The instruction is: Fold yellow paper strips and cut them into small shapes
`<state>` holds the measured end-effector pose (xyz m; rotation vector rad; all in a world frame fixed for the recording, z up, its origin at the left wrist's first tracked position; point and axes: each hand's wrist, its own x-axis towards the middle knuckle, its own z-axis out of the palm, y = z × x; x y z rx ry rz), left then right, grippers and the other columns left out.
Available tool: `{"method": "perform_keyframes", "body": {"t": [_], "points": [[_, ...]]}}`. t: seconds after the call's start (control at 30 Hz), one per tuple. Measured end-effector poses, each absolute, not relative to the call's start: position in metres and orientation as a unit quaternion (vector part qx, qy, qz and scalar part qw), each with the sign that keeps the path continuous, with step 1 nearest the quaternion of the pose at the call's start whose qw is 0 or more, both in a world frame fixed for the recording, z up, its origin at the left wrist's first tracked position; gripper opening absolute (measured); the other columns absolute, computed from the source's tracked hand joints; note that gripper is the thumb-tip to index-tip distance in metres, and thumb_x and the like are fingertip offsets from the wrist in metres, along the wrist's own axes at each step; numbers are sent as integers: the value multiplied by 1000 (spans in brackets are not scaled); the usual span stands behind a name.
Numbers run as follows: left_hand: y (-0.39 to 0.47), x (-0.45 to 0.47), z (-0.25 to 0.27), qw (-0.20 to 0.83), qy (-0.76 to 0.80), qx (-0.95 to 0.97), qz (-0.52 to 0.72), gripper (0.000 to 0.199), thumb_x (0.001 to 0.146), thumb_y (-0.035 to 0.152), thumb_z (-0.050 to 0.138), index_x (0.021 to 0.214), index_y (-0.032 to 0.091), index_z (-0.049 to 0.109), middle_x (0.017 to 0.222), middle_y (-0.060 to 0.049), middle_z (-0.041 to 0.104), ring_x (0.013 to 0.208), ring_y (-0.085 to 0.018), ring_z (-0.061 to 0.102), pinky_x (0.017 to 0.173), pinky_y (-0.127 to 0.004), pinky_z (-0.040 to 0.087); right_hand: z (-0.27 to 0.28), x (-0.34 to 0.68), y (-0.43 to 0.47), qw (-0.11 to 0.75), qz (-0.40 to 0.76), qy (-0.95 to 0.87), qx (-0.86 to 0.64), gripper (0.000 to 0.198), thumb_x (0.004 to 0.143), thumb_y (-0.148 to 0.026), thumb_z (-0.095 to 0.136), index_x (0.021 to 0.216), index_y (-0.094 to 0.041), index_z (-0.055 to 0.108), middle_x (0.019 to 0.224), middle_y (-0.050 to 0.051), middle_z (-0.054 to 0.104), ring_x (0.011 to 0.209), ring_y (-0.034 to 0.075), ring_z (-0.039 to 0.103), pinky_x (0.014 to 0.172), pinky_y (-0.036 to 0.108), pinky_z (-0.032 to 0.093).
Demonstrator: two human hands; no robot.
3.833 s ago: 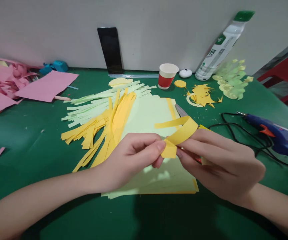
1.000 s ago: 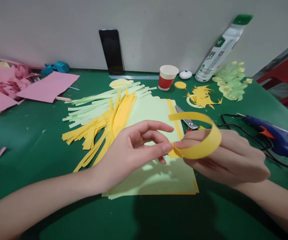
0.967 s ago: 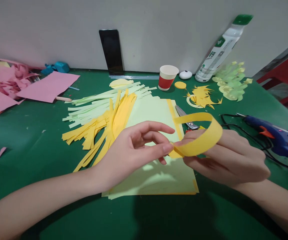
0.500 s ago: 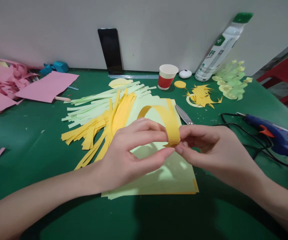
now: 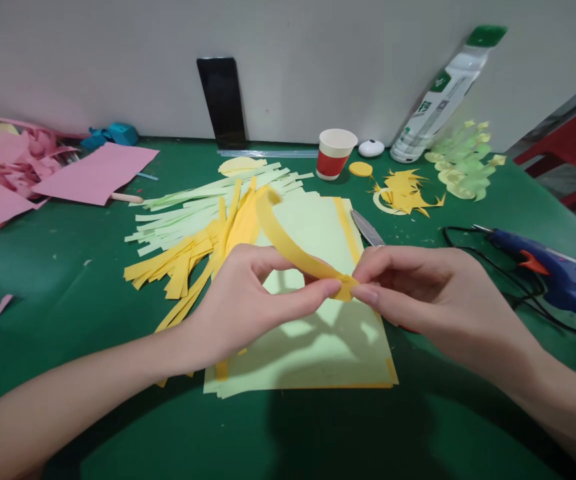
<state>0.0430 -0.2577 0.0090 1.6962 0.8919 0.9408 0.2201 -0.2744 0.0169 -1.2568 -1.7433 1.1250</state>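
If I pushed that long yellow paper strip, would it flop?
Probably bendy but not limp: the strip arches up and curls at its free end. It might crease easily too: its end between the left hand and right hand looks folded.

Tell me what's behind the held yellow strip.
Behind the curled strip lie pale green paper and, at its free end, bunched yellow pieces. The left hand hides part of the paper.

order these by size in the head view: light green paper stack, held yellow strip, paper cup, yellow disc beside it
1. light green paper stack
2. held yellow strip and paper cup, unranked: the strip is longer but narrow and nearer the camera
3. yellow disc
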Motion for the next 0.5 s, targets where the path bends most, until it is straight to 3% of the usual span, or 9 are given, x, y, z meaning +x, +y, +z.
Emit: {"method": "perform_keyframes", "body": {"t": [0.13,0.23,0.33,0.5], "points": [[-255,43,8,529,367,666,376,9,74,16,63,68,20,70,68,3,71,67,-11,66,60,-19,51,13,220,-275,377,370,-711,-465,12,75,-22,58,63,-20,58,54,-2,56,47,9,47,41,21,37],[-255,42,4,568,374,621,391,7,74,20,65,69,22,70,66,5,69,65,-10,65,59,-18,51,7,221,-275,428,210,-771,-422,6,72,-21,63,74,-21,57,64,-1,58,47,9,46,44,23,40],[-256,42,1,591,374,592,399,5,73,21,66,70,23,70,67,4,70,64,-9,65,59,-16,52,3,222,-277,439,46,-816,-373,19,71,-17,67,86,-23,56,75,1,61,50,9,50,46,24,43],[-258,43,3,607,352,590,399,5,73,21,66,72,23,70,68,3,70,67,-10,66,61,-16,53,6,223,-277,415,-17,-843,-341,21,73,-12,64,85,-28,57,73,1,64,60,13,59,49,24,48]]}}
